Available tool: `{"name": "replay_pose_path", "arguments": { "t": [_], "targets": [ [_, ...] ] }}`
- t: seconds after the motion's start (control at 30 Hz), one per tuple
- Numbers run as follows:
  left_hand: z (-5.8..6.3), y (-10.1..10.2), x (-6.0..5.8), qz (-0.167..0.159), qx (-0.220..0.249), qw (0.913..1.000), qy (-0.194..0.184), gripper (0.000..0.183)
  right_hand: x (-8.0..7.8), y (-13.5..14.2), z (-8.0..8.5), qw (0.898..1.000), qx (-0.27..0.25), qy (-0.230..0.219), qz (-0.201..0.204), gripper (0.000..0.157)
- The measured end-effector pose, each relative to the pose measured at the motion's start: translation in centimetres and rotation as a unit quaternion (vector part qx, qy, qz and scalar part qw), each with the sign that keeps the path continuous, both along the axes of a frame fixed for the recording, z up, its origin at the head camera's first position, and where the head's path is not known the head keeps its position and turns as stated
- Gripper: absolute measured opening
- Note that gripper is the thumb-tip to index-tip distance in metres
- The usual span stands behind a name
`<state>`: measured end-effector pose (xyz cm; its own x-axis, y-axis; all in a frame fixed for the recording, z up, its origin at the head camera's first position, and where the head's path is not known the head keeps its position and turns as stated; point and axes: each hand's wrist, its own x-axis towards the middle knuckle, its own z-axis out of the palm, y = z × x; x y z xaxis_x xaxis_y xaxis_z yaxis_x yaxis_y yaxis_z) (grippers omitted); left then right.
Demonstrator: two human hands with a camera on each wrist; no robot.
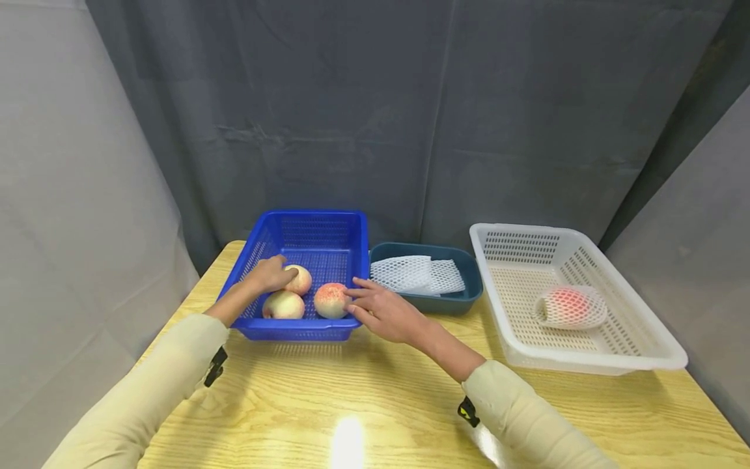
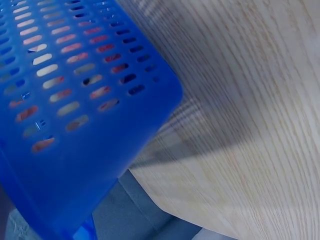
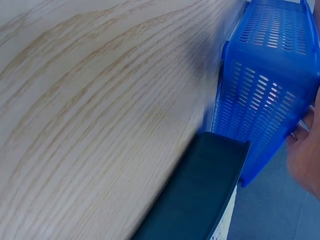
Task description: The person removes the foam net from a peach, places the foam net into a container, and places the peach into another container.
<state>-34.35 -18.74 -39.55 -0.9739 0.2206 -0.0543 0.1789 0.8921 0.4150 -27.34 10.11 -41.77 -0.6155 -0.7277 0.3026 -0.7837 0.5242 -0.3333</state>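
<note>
In the head view, a blue basket (image 1: pixel 328 331) holds three peaches. My left hand (image 1: pixel 271 275) reaches in over its left side, at the back peach (image 1: pixel 302 281); a digit lies over that peach's upper left, and I cannot tell whether the fingers close round it. A pale peach (image 1: pixel 284 305) sits just in front. My right hand (image 1: pixel 389 312) reaches over the basket's right rim with fingers spread, fingertips right at the redder peach (image 1: pixel 331 301). In the right wrist view, part of the hand (image 3: pixel 306 155) shows beside the basket (image 3: pixel 260 95). The left wrist view shows the slotted basket wall (image 2: pixel 100 130).
A dark teal tray (image 1: pixel 430 303) with white foam net sleeves (image 1: pixel 404 273) stands right of the blue basket. Farther right, a white basket (image 1: pixel 577 359) contains a peach in a foam net (image 1: pixel 571 307). All stand on a wooden table (image 1: pixel 293 404) before a grey curtain (image 1: pixel 328 111).
</note>
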Motion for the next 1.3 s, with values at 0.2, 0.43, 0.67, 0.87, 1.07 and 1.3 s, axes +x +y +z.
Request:
{"name": "replay_pose_path", "arguments": {
  "t": [0.2,0.43,0.67,0.87,1.07,1.3],
  "targets": [
    [-0.1,-0.3,0.2,0.015,0.012,0.9997,0.015,0.063,-0.1,0.1,0.1,1.0,0.008,0.006,-0.001,0.037],
    [0.3,0.0,0.3,0.019,0.031,0.9971,0.067,0.061,-0.2,0.2,0.5,0.999,0.02,0.025,-0.001,0.038],
    [0.7,0.9,0.2,0.021,0.052,0.9945,0.089,0.064,0.2,0.6,1.5,0.997,0.047,0.037,-0.05,0.042],
    [1.0,1.6,0.3,0.023,0.036,0.9949,0.092,0.066,0.2,1.3,2.9,0.991,0.073,0.043,-0.105,0.046],
    [1.6,2.8,1.2,0.016,0.032,0.9958,0.084,0.066,0.1,2.2,4.0,0.985,0.095,0.046,-0.136,0.048],
    [2.4,4.5,1.8,-0.013,0.021,0.9959,0.087,0.069,0.2,3.1,5.6,0.981,0.097,0.035,-0.162,0.049]
  ]
}}
